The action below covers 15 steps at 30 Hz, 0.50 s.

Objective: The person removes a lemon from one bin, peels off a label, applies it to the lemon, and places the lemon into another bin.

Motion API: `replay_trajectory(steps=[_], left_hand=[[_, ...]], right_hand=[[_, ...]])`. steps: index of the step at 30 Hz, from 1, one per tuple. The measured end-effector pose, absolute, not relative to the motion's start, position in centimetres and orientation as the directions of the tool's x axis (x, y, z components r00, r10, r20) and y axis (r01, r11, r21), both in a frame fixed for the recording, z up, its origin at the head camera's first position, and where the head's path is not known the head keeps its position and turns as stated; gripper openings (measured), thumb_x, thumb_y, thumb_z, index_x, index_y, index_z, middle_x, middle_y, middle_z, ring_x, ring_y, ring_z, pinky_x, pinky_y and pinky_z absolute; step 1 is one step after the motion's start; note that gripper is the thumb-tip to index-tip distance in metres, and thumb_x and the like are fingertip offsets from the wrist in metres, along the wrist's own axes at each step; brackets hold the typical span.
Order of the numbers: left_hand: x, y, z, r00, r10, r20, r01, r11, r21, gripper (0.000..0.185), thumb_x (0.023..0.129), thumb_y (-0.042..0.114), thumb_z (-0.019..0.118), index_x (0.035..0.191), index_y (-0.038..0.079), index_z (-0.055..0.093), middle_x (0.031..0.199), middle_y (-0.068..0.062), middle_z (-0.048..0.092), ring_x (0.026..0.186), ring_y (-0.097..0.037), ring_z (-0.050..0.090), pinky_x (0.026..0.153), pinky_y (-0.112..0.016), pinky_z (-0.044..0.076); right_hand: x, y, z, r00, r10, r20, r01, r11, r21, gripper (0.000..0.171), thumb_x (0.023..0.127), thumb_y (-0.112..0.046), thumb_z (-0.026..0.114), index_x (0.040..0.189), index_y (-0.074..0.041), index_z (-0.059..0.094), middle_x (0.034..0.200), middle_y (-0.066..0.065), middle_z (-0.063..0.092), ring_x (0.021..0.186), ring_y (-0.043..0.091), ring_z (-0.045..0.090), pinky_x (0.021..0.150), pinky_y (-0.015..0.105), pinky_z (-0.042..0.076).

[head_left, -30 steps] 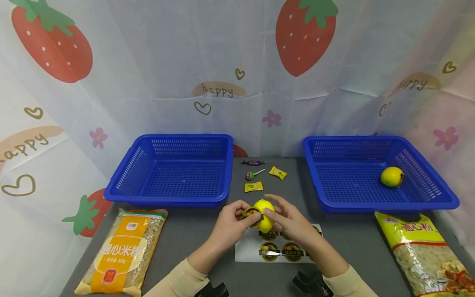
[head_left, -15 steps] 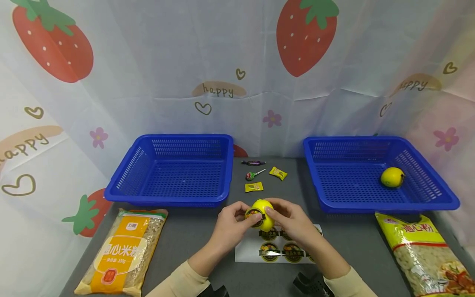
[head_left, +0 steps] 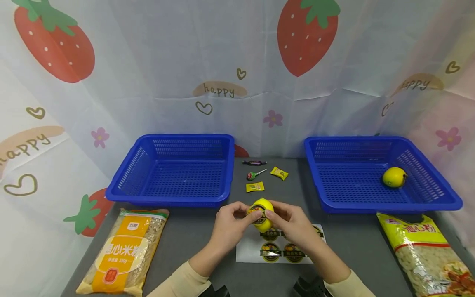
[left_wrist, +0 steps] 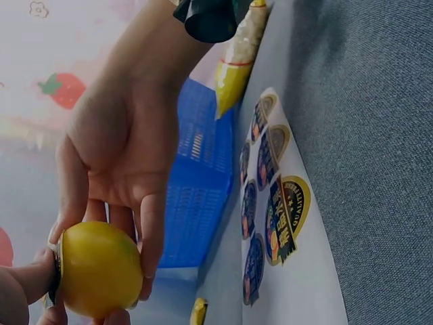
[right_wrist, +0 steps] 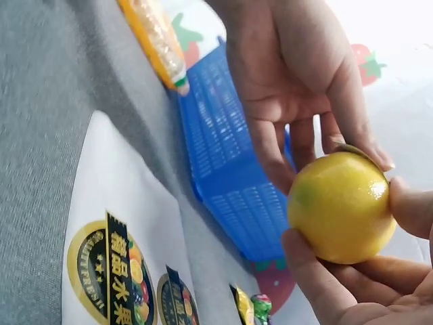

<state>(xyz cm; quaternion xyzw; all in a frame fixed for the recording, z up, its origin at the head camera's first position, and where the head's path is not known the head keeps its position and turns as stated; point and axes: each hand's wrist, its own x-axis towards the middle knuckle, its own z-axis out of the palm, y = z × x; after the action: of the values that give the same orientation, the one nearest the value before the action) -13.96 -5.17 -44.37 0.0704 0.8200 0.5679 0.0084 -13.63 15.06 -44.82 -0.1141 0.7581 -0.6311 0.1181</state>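
Note:
A yellow lemon (head_left: 262, 226) is held between both hands above a white sheet of round black-and-gold stickers (head_left: 245, 252). One such sticker (head_left: 257, 208) lies against the lemon's near-left side. My left hand (head_left: 227, 227) pinches from the left, its thumb on the sticker and fingers behind the fruit. My right hand (head_left: 295, 226) grips the other side, thumb at the sticker's right edge. In the right wrist view the sticker's rim shows at the upper edge of the lemon (right_wrist: 342, 210), under the left hand (right_wrist: 298, 88). The far fingers are partly hidden by the lemon in the head view.
A blue basket (head_left: 170, 203) stands back left. Another blue basket (head_left: 389, 207) at back right holds a second lemon (head_left: 394, 177). Candies (head_left: 255, 187) and a lollipop (head_left: 252, 175) lie between them. Food bags (head_left: 120, 255) (head_left: 426, 251) flank the table.
The sticker, earlier jutting out to the left of the lemon, now lies flatter against its front. The right hand's raised fingers have come down around the fruit.

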Motion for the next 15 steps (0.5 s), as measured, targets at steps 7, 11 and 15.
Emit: replay_trajectory(steps=[7,11,15], left_hand=[[-13.79,-5.20,-44.29,-0.988,0.136,0.079,0.120,0.332,0.935,0.031,0.085,0.043,0.081,0.082,0.014,0.072,0.084,0.001,0.074,0.078,-0.011,0.068,0.067,-0.028,0.055],[-13.77,-5.19,-44.13,-0.988,0.128,0.086,0.124,0.329,0.936,0.031,0.084,0.042,0.082,0.082,0.013,0.072,0.084,0.000,0.074,0.077,-0.011,0.069,0.066,-0.028,0.055],[-13.80,-5.15,-43.99,-0.991,0.116,0.066,0.100,0.314,0.944,0.031,0.084,0.042,0.082,0.082,0.012,0.072,0.082,0.000,0.073,0.075,-0.011,0.067,0.064,-0.027,0.054]], right_hand=[[-13.78,15.65,-44.80,-0.918,-0.395,-0.028,-0.030,0.141,-0.990,0.056,0.105,-0.030,0.056,0.149,0.003,0.045,0.138,0.025,0.059,0.113,0.026,0.068,0.090,0.033,0.058],[-13.87,15.87,-44.59,-0.893,-0.449,-0.037,-0.024,0.128,-0.992,0.057,0.107,-0.032,0.051,0.153,-0.001,0.039,0.146,0.022,0.054,0.123,0.029,0.062,0.096,0.035,0.055],[-13.91,15.74,-44.47,-0.900,-0.434,-0.049,-0.026,0.166,-0.986,0.057,0.107,-0.036,0.051,0.153,-0.003,0.041,0.141,0.019,0.058,0.119,0.025,0.064,0.096,0.033,0.056]])
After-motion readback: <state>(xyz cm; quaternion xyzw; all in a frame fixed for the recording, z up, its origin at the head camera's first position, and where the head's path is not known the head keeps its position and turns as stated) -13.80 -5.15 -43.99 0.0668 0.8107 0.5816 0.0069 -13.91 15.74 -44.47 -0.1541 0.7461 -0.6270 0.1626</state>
